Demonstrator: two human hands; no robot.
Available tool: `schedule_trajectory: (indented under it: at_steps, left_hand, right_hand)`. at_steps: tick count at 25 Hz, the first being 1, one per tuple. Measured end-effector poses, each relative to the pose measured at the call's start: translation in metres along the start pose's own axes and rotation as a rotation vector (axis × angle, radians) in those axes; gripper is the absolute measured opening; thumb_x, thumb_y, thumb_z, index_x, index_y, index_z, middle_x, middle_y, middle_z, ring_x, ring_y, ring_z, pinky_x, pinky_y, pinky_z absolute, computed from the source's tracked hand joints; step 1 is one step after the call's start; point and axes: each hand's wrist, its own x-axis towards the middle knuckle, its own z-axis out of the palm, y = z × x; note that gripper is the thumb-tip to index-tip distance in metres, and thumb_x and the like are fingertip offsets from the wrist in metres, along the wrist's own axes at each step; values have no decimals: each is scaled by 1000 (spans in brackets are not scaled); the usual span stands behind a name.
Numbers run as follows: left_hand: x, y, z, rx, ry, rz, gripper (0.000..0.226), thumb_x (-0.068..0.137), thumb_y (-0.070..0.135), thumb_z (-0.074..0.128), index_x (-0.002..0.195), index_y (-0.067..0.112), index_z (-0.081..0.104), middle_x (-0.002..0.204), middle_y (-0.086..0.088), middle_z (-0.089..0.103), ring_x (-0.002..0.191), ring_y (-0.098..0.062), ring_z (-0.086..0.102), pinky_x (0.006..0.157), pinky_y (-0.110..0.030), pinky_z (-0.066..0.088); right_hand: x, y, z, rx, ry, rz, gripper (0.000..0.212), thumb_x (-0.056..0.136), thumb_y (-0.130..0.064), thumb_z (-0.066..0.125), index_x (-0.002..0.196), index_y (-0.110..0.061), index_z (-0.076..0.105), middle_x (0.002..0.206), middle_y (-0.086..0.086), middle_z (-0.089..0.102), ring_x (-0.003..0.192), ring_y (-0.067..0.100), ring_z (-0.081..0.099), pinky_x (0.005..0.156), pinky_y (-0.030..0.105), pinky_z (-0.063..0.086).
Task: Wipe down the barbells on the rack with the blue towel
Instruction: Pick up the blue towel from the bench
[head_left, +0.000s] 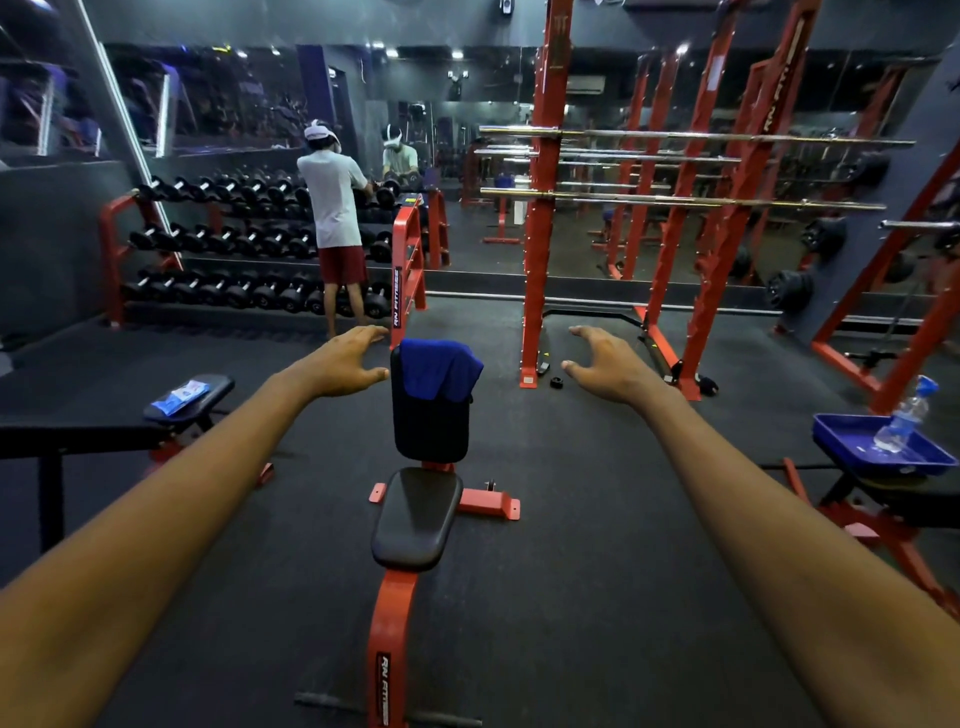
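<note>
Blue towel (434, 366): draped over bench backrest (431, 431), untouched. Our left hand (345, 361) and right hand (605, 366) spread wide, empty, flanking it. Step, we judge: fetching. Next: grasp it, then approach barbells (675, 137) on rack (545, 208).

Towel (436, 366) draped over bench backrest (431, 426), between left hand (345, 361) and right hand (605, 364). Barbells (675, 136) on rack (545, 234) behind-right; mirror (467, 244), probably, behind that.

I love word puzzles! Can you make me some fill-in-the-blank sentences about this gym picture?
1. The towel draped over the bench backrest is ____.
2. The left hand and right hand hold ____.
3. The barbells rest on a rack painted ____.
Missing words: blue, nothing, red.
</note>
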Motion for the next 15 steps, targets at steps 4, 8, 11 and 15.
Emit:
schedule_trajectory:
  at_steps: [4,8,11,15]
  left_hand:
    - [74,-22,14,-2,-15,-51,78,93,34,69,156,11,29,160,-12,35,146,-27,36,119,-42,31]
    - [146,-31,37,14,-38,-77,78,93,33,69,156,11,29,161,-12,33,147,-28,34,120,-42,30]
    - [200,-38,61,8,-38,-118,77,94,33,68,156,12,29,160,-12,34,146,-28,36,118,-41,30]
    - [267,-44,93,0,-26,-187,75,94,31,68,155,10,31,159,-12,36,144,-27,38,117,-38,31]
  right_hand:
    - [79,28,9,13,-8,12,65,96,-26,65,152,-7,40,154,13,46,142,27,44,115,35,35]
    - [149,70,25,26,-29,11,64,95,-26,65,151,-5,42,154,14,47,142,29,45,116,36,35]
    - [207,106,44,26,-83,-13,64,95,-27,66,151,-7,43,153,14,47,140,28,47,115,35,36]
    - [291,147,66,50,-115,-88,64,95,-26,66,151,-6,42,153,14,48,139,29,48,116,37,37]
